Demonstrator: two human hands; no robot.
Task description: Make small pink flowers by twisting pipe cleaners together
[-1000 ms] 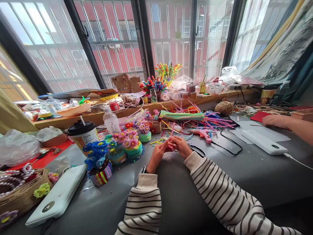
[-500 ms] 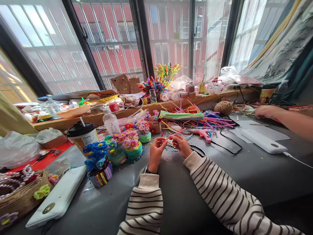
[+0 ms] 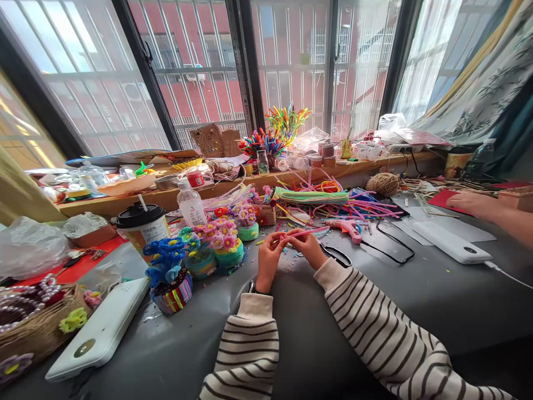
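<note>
A pink pipe cleaner (image 3: 312, 231) is pinched between my two hands, its free end pointing right. My left hand (image 3: 270, 260) closes on its near end with the fingertips, and my right hand (image 3: 307, 248) grips it just beside. The fingers hide the part between them. To the left stand small pots of fuzzy flowers: pink ones (image 3: 222, 236) in a teal pot and blue ones (image 3: 166, 261) in a striped pot. Behind my hands lies a bundle of pale green pipe cleaners (image 3: 312, 195) among many loose coloured ones.
A pink glue gun (image 3: 350, 229) with a black cord lies right of my hands. White power banks (image 3: 452, 241) rest on the grey table (image 3: 300, 339). A lidded cup (image 3: 141, 225) and a bottle (image 3: 189, 203) stand left. Another person's hand (image 3: 474, 203) reaches in from the right.
My hands have come closer together, and the pipe cleaner now points more to the right. At the right, the other person's hand has moved nearer, and a red piece now shows under it.
</note>
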